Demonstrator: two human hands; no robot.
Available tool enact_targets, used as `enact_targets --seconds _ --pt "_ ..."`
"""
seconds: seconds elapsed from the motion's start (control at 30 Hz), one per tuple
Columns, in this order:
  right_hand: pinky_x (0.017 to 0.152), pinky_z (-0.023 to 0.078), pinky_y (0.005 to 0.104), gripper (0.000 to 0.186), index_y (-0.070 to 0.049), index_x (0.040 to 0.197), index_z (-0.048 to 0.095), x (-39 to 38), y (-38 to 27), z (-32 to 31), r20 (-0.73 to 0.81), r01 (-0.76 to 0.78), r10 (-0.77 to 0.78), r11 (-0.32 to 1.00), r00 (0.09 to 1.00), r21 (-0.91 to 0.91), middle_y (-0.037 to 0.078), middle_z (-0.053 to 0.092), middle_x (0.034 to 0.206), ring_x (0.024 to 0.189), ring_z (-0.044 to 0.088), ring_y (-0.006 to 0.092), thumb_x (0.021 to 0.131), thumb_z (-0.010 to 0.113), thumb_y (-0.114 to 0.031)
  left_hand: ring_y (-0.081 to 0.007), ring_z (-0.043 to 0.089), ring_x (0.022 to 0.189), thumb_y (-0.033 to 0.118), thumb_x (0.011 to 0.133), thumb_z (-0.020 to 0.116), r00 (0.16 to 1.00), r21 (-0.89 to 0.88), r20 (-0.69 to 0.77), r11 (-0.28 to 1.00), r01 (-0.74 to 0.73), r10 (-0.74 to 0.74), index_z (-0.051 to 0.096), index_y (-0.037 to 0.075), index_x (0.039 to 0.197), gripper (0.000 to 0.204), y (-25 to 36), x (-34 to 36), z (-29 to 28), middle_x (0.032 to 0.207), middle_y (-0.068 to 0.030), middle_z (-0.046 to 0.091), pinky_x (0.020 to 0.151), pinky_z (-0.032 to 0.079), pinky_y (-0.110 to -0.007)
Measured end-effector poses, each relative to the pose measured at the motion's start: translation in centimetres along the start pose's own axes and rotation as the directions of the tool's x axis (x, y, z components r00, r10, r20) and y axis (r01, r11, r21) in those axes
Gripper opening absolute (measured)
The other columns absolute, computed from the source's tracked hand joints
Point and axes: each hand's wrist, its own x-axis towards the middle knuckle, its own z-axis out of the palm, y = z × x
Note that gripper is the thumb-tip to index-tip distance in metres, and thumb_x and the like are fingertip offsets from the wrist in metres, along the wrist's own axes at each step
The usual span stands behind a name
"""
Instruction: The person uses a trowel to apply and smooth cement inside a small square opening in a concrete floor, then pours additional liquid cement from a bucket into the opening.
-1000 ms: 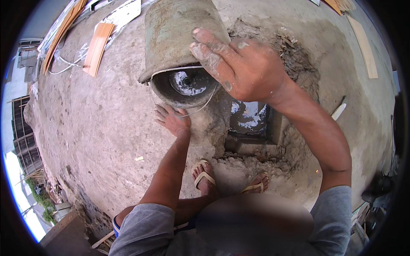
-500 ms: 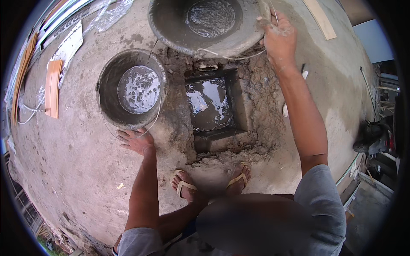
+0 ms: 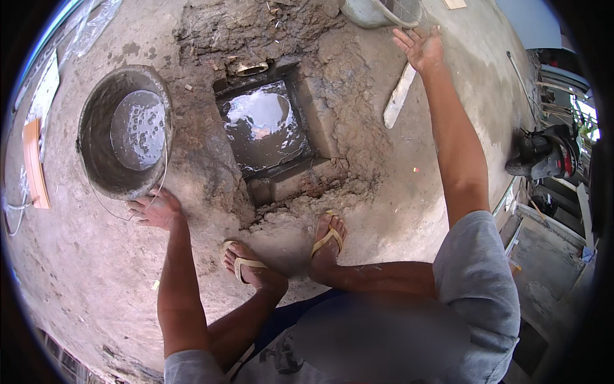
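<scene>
A dark bucket (image 3: 96, 137) with some grey, watery liquid stands on the concrete at the left. Just below it, my left hand (image 3: 155, 208) has its fingers spread beside the base and the hanging wire handle; whether it touches the bucket I cannot tell. At the upper right, my right hand (image 3: 422, 50) is open and palm-up, its fingers apart and holding nothing. Right above those fingers a second grey bucket (image 3: 368, 14) is partly cut off by the picture's edge. Between the buckets lies a square pit (image 3: 332, 146) with muddy water (image 3: 265, 144) in it.
Wet, broken mud (image 3: 358, 121) rings the pit, and a pipe mouth (image 3: 251, 68) opens at its far side. A pale flat strip (image 3: 400, 96) lies near my right hand. Wooden boards (image 3: 35, 163) lie far left; a motorbike (image 3: 550, 153) stands at the right.
My right hand has let go of the second bucket, which has moved from above the pit to the right. The view has swung right. My left hand stays beside the first bucket.
</scene>
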Motion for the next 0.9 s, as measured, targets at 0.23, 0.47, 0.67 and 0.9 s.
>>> enact_targets --seconds 0.23,0.47,0.67,0.9 --pt "0.080 0.051 0.0432 0.070 0.004 0.098 0.066 -3.7 8.6 -12.7 -0.010 -0.078 -0.195 -0.341 0.981 -0.937 0.024 0.066 0.099 0.093 0.064 0.0354 0.078 0.058 -0.063 -0.0372 0.013 0.141 0.051 0.093 0.040 0.894 -0.323 -0.353 0.860 -0.394 0.277 0.026 0.003 0.143 0.071 -0.4 -4.1 -0.4 0.152 -0.0188 0.018 0.107 0.011 -0.065" --pt "0.050 0.052 0.0280 0.047 0.003 0.094 0.063 -7.8 9.0 -15.1 -0.277 -0.353 0.222 0.485 0.935 -0.800 0.011 0.063 0.079 0.066 0.061 0.0174 0.079 0.070 -0.041 -0.0333 0.037 0.132 0.024 0.084 0.064 0.245 -0.899 -0.104 0.015 -0.438 0.964 0.044 0.003 0.134 0.057 13.0 -23.7 -11.2 0.144 -0.0218 0.034 0.110 0.028 -0.046" --pt "0.055 0.054 0.0263 0.044 0.002 0.109 0.056 -23.0 9.9 -7.1 -0.146 -0.477 0.504 0.625 0.851 -0.618 0.008 0.057 0.093 0.078 0.056 0.0144 0.082 0.070 -0.030 -0.0349 0.061 0.101 0.020 0.083 0.066 0.305 -0.985 0.157 0.127 0.116 0.939 0.047 0.001 0.128 0.052 16.5 -28.7 -14.1 0.113 -0.0215 0.060 0.086 0.049 -0.039" --pt "0.093 0.046 0.0429 0.068 -0.001 0.129 0.047 -18.1 13.8 -4.6 0.425 0.292 0.332 0.381 0.842 -0.877 0.018 0.048 0.125 0.115 0.050 0.0295 0.083 0.064 -0.049 -0.0088 0.054 0.077 0.003 0.088 0.060 0.681 -0.946 0.323 0.241 0.216 0.657 0.056 0.001 0.116 0.029 12.7 -25.4 -4.5 0.091 -0.0045 0.062 0.071 0.048 -0.025"
